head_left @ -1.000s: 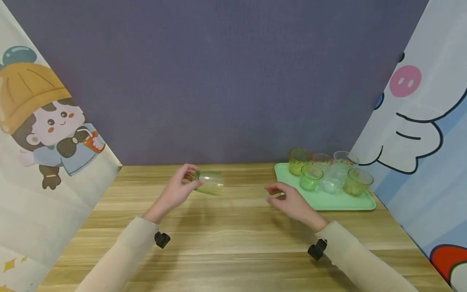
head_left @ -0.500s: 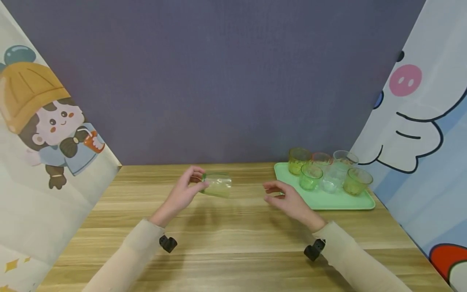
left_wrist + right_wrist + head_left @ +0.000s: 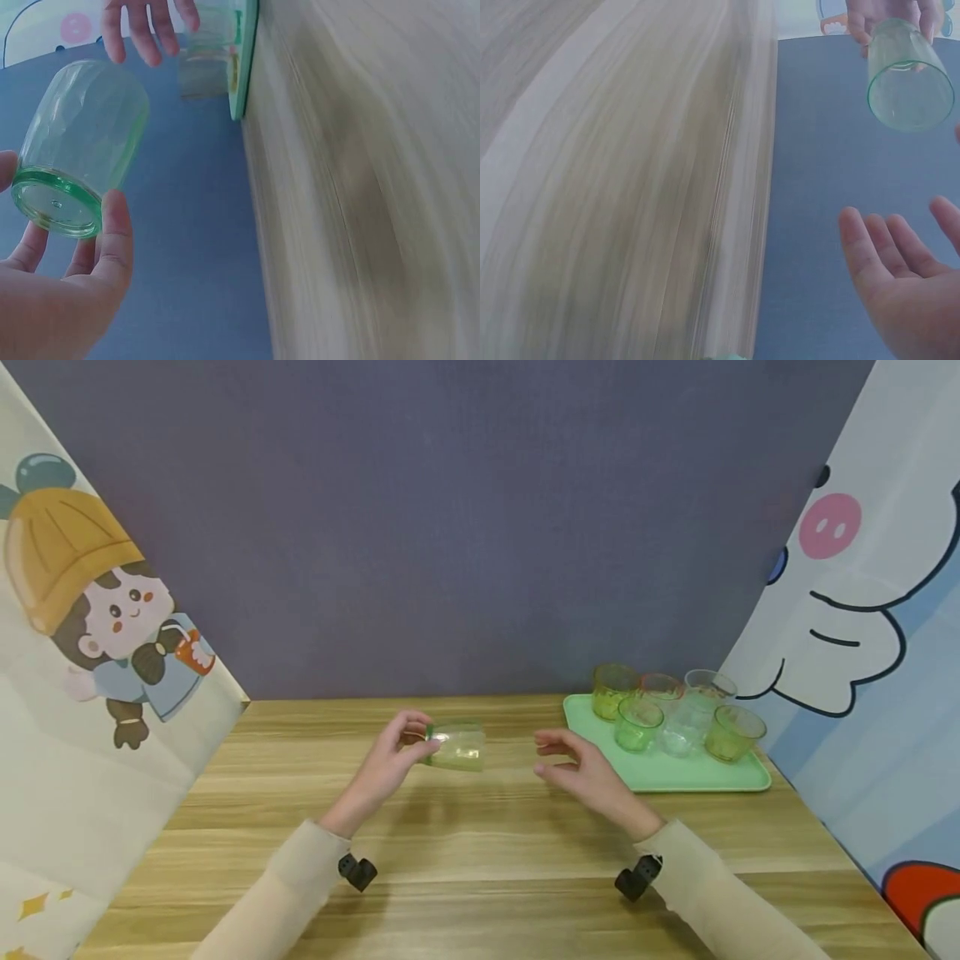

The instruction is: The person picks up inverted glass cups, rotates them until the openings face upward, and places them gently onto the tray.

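Note:
A clear green glass [image 3: 459,746] lies sideways in the air above the table, its mouth facing right. My left hand [image 3: 386,766] grips it around the base between thumb and fingers; the left wrist view shows the thick green base of the glass [image 3: 56,202] between the fingertips. To its right my right hand [image 3: 588,777] hovers with fingers loosely bent and apart, holding nothing. In the right wrist view that hand [image 3: 907,285] is spread below the open mouth of the glass [image 3: 910,94], not touching it.
On the right of the wooden table [image 3: 480,877] rests a light green tray [image 3: 675,778]. It bears several glasses: yellow [image 3: 615,693], green [image 3: 637,724], amber [image 3: 733,735], clear and pink-rimmed ones. A grey-blue wall [image 3: 480,527] stands behind the table.
My left hand has moved right and slightly nearer with the green glass in its grip. My right hand has shifted a little to the left, so the hands are closer together.

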Motion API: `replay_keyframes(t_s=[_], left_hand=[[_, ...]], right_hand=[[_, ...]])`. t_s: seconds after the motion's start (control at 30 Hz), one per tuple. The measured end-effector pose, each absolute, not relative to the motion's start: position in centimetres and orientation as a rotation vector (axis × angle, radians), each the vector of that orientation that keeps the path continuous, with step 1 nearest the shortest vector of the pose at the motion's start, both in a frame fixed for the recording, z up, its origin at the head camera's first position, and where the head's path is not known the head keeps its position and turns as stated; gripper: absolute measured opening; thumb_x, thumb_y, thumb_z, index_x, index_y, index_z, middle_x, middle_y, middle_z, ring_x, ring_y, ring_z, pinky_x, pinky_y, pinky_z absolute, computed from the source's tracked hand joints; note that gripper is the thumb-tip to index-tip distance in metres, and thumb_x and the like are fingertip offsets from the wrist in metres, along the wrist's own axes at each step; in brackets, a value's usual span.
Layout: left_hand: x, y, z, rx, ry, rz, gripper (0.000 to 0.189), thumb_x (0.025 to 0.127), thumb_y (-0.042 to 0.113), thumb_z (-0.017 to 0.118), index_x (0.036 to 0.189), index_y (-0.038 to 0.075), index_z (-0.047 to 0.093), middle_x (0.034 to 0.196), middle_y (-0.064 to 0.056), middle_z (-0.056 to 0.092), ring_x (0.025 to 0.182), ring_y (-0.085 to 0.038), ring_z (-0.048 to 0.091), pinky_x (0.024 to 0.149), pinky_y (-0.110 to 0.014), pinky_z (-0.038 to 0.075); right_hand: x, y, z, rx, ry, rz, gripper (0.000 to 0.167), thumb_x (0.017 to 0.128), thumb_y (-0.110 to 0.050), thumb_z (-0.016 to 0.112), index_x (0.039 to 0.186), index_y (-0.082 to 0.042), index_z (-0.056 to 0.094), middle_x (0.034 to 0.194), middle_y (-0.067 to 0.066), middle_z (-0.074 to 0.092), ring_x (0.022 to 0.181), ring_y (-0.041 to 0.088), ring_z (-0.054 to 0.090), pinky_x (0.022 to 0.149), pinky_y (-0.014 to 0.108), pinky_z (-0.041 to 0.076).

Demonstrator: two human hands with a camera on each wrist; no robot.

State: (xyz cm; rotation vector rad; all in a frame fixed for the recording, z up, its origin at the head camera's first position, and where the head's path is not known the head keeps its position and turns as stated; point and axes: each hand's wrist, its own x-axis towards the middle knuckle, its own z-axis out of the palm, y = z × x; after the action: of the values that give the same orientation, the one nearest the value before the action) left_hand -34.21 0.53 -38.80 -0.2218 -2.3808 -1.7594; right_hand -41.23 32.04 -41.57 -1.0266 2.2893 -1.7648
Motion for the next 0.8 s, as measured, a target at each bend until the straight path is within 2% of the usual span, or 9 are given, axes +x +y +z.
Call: replay_keyframes(t_s=[0.43, 0.63, 0.8], left_hand=[[-33.0, 2.7, -38.3, -0.255, -2.302, -1.962, 0.037, 0.099, 0.012, 0.063, 0.132, 0.003, 0.049, 0.123, -0.016, 0.053, 0.102, -0.025, 0.060, 0.091, -0.039, 0.053], [-33.0, 3.2, -38.9, -0.255, -2.266, -2.012, 0.037, 0.098, 0.009, 0.063, 0.131, 0.000, 0.049, 0.122, -0.019, 0.052, 0.100, -0.024, 0.061, 0.091, -0.040, 0.054], [-33.0, 3.5, -39.3, -0.243, -2.265, -2.029, 0.035, 0.098, 0.009, 0.063, 0.130, 0.002, 0.050, 0.123, -0.021, 0.051, 0.101, -0.023, 0.060, 0.091, -0.039, 0.053]], right_hand=[[-40.3, 31.1, -41.2, -1.056, 2.207, -1.832, 0.052, 0.094, -0.006, 0.071, 0.141, 0.001, 0.052, 0.137, 0.021, 0.056, 0.126, 0.042, 0.053, 0.096, 0.036, 0.054], [-40.1, 30.9, -41.4, -1.096, 2.184, -1.850, 0.054, 0.094, -0.005, 0.070, 0.143, 0.004, 0.049, 0.137, 0.021, 0.056, 0.126, 0.043, 0.053, 0.095, 0.033, 0.053], [-39.9, 30.7, -41.3, -1.109, 2.166, -1.861, 0.054, 0.094, -0.005, 0.071, 0.143, 0.001, 0.050, 0.137, 0.020, 0.056, 0.126, 0.042, 0.053, 0.094, 0.034, 0.054]])
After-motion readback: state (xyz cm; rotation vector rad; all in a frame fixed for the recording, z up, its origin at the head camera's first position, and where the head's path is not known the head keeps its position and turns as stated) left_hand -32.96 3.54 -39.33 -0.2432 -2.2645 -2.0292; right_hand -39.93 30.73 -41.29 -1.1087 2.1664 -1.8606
